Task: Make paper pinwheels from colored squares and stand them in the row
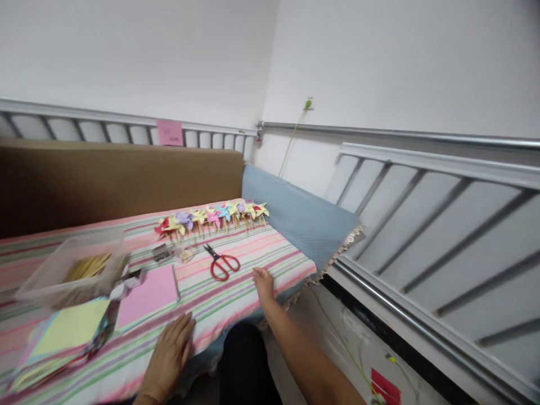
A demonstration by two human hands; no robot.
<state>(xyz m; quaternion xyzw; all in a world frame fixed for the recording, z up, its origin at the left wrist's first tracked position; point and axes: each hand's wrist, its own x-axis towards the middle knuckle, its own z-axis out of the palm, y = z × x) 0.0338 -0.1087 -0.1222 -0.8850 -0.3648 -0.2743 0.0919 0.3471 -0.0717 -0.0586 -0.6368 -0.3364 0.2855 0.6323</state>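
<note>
My left hand point(171, 346) lies flat on the striped cloth point(211, 315), its fingers stretched out and holding nothing. Close by is a stack of pink paper point(149, 295). My right hand point(264, 282) rests near the front edge of the cloth with its fingers curled in; nothing shows in them. Just left of that hand are red-handled scissors point(222, 264), lying untouched with the blades parted. Behind the scissors runs a row of small paper pinwheels point(211, 216) on sticks, in yellow, pink, purple, blue and red.
A clear plastic box point(36, 284) holds thin wooden sticks point(88, 267). Yellow paper sheets point(70, 332) lie in front of it. Small containers point(161, 253) stand mid-cloth. A brown padded board point(126, 177) and a blue quilted cover point(299, 216) border the surface. Metal railings point(442, 236) stand right.
</note>
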